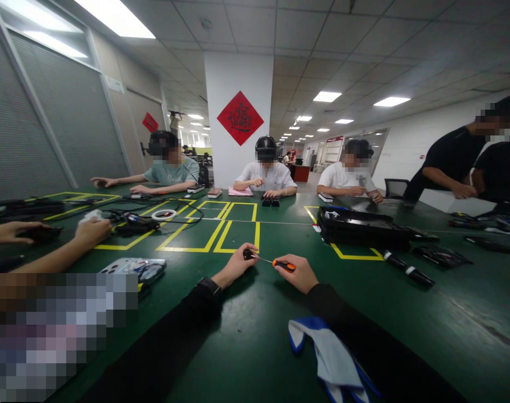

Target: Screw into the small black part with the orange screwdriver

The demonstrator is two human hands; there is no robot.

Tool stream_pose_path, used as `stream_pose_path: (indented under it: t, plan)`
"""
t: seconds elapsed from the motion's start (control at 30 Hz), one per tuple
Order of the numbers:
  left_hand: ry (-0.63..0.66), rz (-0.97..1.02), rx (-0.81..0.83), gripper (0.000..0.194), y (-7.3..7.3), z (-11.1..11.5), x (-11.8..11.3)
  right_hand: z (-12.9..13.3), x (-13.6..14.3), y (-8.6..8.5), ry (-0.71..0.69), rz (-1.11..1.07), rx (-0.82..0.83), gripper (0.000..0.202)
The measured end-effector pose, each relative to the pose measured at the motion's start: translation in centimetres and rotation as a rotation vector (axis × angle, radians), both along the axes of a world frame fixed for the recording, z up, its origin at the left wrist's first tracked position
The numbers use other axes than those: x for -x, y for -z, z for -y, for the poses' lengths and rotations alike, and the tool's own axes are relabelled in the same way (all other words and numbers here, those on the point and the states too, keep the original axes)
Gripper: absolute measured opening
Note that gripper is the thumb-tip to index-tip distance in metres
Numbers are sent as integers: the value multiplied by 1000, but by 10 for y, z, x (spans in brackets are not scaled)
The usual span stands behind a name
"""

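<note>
Over the green table (255,336), my left hand (238,265) pinches a small black part (248,254), whose details are too small to make out. My right hand (300,273) is closed around the orange and black handle of a screwdriver (285,266). The thin metal shaft points left, and its tip is at or very near the black part; whether they touch is unclear. A blue and white glove (332,358) lies on the table below my right forearm.
A black tray (364,226) stands right of centre, with a black tube (410,270) nearer. At left are a clear plastic package (132,268), a white ring (163,215), cables and another person's hands (93,232). Several people sit or stand around the table.
</note>
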State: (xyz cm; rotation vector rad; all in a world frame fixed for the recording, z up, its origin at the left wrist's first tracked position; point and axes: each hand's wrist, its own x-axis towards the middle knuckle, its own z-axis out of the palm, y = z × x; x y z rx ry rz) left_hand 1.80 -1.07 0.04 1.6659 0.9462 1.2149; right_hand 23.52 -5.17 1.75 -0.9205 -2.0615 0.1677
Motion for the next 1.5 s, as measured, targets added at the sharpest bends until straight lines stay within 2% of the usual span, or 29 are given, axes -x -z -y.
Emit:
stream_pose_path:
  t: [0.27, 0.43, 1.0, 1.5]
  plan:
    - [-36, 0, 23, 30, -1, 2, 0, 1, -1, -1, -3, -16, 13, 18]
    - [20, -9, -17, 31, -4, 4, -1, 2, 0, -3, -38, -15, 24, 21]
    - [28, -18, -33, 31, -1, 1, -1, 4, 1, -6, 57, -3, -45, 16]
    - [-31, -72, -31, 30, -4, 5, -2, 2, 0, -3, 117, 34, 2, 17]
